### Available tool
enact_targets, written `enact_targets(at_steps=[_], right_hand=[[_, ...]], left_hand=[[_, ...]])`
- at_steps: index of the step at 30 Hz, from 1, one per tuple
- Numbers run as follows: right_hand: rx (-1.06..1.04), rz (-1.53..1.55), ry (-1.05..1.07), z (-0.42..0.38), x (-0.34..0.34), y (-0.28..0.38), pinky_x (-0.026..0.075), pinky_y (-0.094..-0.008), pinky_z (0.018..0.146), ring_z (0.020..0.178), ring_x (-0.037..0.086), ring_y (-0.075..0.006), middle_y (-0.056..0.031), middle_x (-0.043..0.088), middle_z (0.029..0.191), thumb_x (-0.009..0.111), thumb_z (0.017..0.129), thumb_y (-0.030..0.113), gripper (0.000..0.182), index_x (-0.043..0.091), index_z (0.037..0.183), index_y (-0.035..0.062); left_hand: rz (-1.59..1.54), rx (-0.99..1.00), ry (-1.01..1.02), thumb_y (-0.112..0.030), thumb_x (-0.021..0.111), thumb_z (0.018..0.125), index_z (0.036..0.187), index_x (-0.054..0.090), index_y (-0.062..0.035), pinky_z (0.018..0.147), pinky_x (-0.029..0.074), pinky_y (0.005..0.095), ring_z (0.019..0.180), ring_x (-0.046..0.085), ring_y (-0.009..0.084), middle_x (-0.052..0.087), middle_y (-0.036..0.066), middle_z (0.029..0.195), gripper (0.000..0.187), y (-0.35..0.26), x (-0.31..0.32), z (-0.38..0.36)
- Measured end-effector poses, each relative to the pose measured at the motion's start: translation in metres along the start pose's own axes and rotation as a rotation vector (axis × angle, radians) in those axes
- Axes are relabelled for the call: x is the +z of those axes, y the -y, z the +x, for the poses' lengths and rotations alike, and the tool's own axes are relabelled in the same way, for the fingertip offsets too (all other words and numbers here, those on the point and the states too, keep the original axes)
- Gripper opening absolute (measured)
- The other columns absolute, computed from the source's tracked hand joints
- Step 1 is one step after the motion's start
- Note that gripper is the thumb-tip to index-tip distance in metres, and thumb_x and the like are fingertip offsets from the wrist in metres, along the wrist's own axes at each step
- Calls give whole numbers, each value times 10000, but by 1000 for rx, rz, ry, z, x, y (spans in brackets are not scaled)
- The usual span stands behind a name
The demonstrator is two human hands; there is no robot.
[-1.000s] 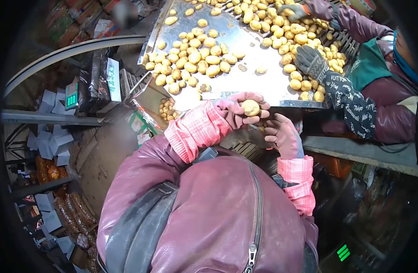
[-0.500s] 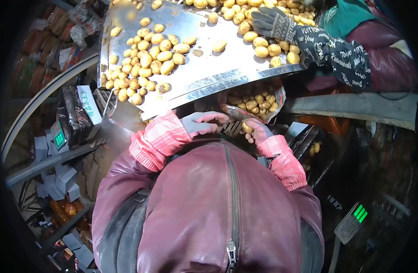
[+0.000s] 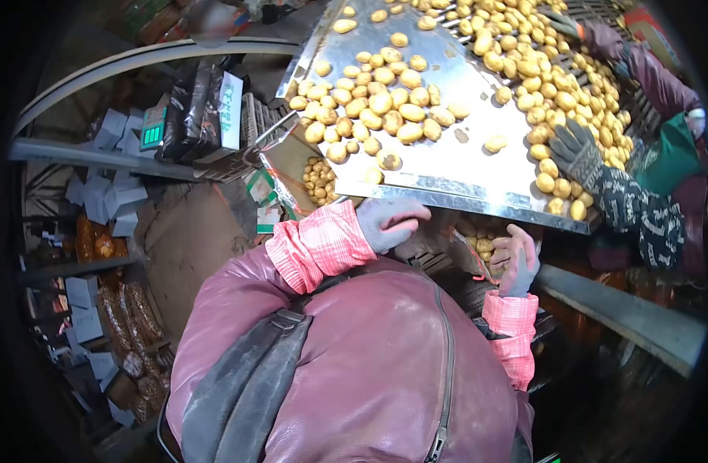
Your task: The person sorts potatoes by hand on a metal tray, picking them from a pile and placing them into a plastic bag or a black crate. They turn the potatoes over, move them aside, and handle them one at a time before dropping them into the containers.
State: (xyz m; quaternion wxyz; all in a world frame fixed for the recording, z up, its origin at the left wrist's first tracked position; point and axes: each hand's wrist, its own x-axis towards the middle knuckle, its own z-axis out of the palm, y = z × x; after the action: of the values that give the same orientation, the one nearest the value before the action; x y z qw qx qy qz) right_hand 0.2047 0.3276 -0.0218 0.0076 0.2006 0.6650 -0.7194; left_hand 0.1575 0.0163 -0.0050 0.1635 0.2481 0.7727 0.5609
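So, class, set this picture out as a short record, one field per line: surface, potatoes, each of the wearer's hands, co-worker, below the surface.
Surface: sloping metal tray
Potatoes: a cluster at left, a larger spread at right
Left hand: gloved hand, fingers curled, near the tray's front edge; contents unclear
Right hand: gloved hand, fingers loosely bent, no potato visible in it
Co-worker: patterned glove at the larger spread
Below: cardboard box containing potatoes

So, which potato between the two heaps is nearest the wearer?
The lone potato on bare metal; the other loose one lies farther back, beside the right heap.
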Motion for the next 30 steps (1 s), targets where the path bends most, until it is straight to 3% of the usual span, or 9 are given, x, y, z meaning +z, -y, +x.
enact_targets(at_steps=[2, 5, 7, 9, 17, 21, 25, 27, 30], right_hand=[[-177, -4, 66, 13, 15, 14, 427, -205, 555, 592, 552, -91, -110, 650, 873, 529, 968, 157, 299, 575, 1216, -3], [-581, -382, -19, 57, 34, 5, 510, -278, 679, 764, 639, -188, -130, 670, 928, 594, 921, 99, 257, 617, 1141, -31], [-792, -814, 25, 72, 54, 28, 494, -399, 856, 958, 627, -353, -197, 648, 1063, 642, 862, 119, 316, 624, 1162, 19], [-926, -1097, 64, 95, 65, 27, 455, -452, 919, 1069, 577, -375, -199, 607, 1171, 667, 843, 197, 420, 588, 1229, 53], [-697, -1245, 75, 108, 63, 9, 445, -466, 925, 1109, 559, -371, -211, 587, 1206, 662, 844, 329, 485, 578, 1243, 66], [-649, -1278, 59, 106, 68, 15, 444, -461, 923, 1101, 562, -367, -196, 600, 1190, 656, 845, 332, 478, 586, 1230, 57], [-648, -1253, 64, 106, 65, 16, 445, -451, 911, 1081, 570, -355, -186, 605, 1181, 651, 845, 323, 459, 595, 1218, 61], [-639, -1230, 67, 105, 66, 18, 447, -444, 905, 1074, 573, -345, -179, 606, 1179, 651, 844, 318, 446, 602, 1208, 64], [-653, -1246, 49, 106, 66, 16, 452, -434, 891, 1060, 577, -331, -158, 611, 1164, 654, 840, 311, 425, 614, 1186, 68]], left_hand=[[300, 210, -204, -53, 605, 852, 1155, 619, -5, 899, 494, 383, 1026, 612, 323, 638, 164, 1093, 307, 4, -21, 3], [799, 246, -228, -246, 583, 878, 1233, 584, -63, 966, 406, 478, 1160, 498, 405, 565, 182, 1230, 400, 20, -49, 18], [1000, 25, -130, -386, 516, 906, 1373, 496, -183, 1034, 258, 634, 1317, 341, 468, 442, 178, 1407, 509, 45, -64, 21], [1119, -222, -64, -433, 472, 929, 1422, 432, -234, 1081, 183, 656, 1396, 248, 456, 348, 176, 1493, 533, 64, -82, 24], [1106, -515, -185, -460, 521, 912, 1393, 468, -280, 1049, 211, 703, 1407, 227, 438, 305, 183, 1506, 517, 88, -142, 32], [1072, -224, -352, -489, 550, 882, 1375, 484, -232, 1037, 230, 682, 1359, 297, 469, 372, 218, 1456, 560, 62, -110, 67], [1167, -117, -96, -606, 576, 826, 1427, 425, -205, 1032, 247, 662, 1355, 312, 461, 270, 205, 1530, 738, 65, -105, 94], [1095, -126, -160, -657, 592, 786, 1483, 334, -220, 1072, 227, 634, 1399, 271, 431, 221, 238, 1544, 863, 80, -119, 83], [1103, -392, -76, -628, 612, 777, 1538, 162, -196, 1102, 217, 593, 1412, 259, 416, 253, 272, 1518, 984, 69, -140, 64]])
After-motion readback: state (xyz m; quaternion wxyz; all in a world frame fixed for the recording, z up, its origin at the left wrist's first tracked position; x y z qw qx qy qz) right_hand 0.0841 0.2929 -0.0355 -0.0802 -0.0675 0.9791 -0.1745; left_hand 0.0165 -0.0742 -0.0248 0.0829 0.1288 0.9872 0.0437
